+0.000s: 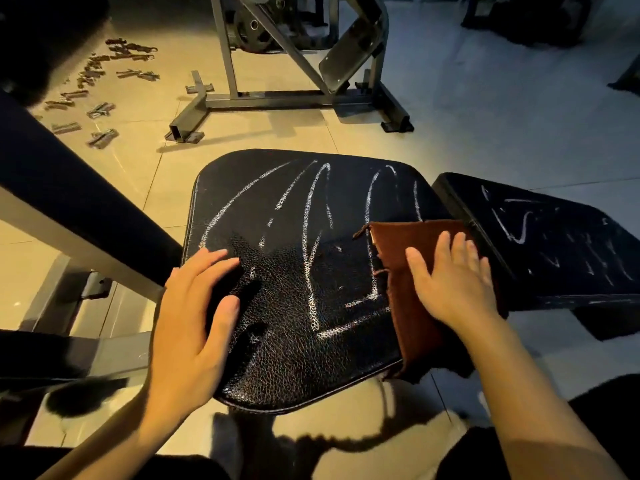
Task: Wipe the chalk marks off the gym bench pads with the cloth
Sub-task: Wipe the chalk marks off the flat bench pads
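Note:
A black leather seat pad [294,209] fills the middle of the view, streaked with white chalk lines. To its right a second black pad [554,244] also carries chalk scribbles. A folded brown cloth [394,244] lies on the right edge of the seat pad, hanging a little over its near side. My right hand [453,275] lies flat on the cloth with fingers straight. My left hand [194,306] rests open on the pad's left edge, fingers spread across the leather.
A dark padded beam on a pale frame [69,216] runs along the left. A grey steel machine frame [287,98] stands on the tiled floor beyond the pad. Several small metal clips [100,112] lie scattered on the floor at the upper left.

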The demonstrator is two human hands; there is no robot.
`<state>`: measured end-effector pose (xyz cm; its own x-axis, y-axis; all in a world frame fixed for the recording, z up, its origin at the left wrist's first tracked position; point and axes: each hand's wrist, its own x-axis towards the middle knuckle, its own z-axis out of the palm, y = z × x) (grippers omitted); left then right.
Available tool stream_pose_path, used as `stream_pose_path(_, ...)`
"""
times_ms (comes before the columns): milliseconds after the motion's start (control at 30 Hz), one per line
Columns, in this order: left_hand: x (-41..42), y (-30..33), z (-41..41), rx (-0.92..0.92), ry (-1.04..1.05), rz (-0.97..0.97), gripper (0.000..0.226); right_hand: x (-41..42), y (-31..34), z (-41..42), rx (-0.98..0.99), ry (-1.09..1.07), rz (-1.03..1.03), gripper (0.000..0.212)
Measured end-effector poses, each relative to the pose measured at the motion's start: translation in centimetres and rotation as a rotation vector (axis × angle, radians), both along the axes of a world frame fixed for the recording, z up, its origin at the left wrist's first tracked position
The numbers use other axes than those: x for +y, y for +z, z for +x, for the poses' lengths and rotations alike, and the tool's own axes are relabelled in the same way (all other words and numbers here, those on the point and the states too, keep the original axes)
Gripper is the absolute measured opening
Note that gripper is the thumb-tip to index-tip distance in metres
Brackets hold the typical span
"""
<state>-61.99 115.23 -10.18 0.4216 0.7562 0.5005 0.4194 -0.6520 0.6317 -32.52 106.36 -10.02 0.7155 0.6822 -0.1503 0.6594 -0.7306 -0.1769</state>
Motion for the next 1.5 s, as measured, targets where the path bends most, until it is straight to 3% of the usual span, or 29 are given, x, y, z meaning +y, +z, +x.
stream_pose_path(200,-0.1,-0.2,0.0,-0.039,0.015,-0.004,0.041,2.0,0.1,-1.7,-0.042,0.07,-0.005,0.077)
stream_pose_path(267,-0.2,-0.3,0.1,-0.06,0.021,-0.002,0.042,1.8,0.4,-4.9,-0.053,0.177,0.007,0.079)
stream_pose_path(400,-0.2,-0.3,0.2,-0.069,0.054,-0.003,0.044,1.8,0.9,-14.0,-0.041,0.496,0.232,0.09)
stream_pose_path(533,-0.3,-0.7,0.1,-0.092,0.094,0.018,0.048,1.8,0.5,-18.7,-0.017,0.73,0.143,0.09)
stream_pose_path(667,-0.4,-0.3,0.4,-0.05,0.105,0.001,0.047,0.4,0.6,-16.0,-0.019,0.606,0.286,0.084)
stream_pose_path(767,-0.3,-0.2,0.4,-0.054,0.091,-0.009,0.043,-1.0,0.2,-10.6,-0.033,0.434,0.132,0.094)
stream_pose_path(933,-0.4,-0.6,0.3,-0.138,0.079,-0.02,0.041,-0.7,-0.2,-0.8,-0.053,0.123,0.053,0.081)
stream_pose_path(1033,-0.4,-0.5,0.2,-0.198,0.081,-0.032,0.038,0.4,-0.2,1.0,-0.058,0.038,0.024,0.078)
stream_pose_path(1133,-0.5,-0.4,0.4,-0.253,0.094,-0.04,0.035,1.2,0.0,-2.8,-0.087,0.142,0.014,0.076)
stream_pose_path(1300,-0.5,-0.5,0.5,-0.257,0.1,-0.042,0.035,2.1,0.6,-14.5,-0.048,0.533,0.168,0.089)
stream_pose_path(1367,-0.4,-0.8,0.4,-0.256,0.1,-0.05,0.038,2.0,-0.1,-18.1,-0.061,0.646,0.265,0.082)
stream_pose_path(1500,-0.1,-1.3,0.2,-0.26,0.107,-0.059,0.041,1.8,-1.1,-19.1,-0.108,0.676,0.373,0.07)
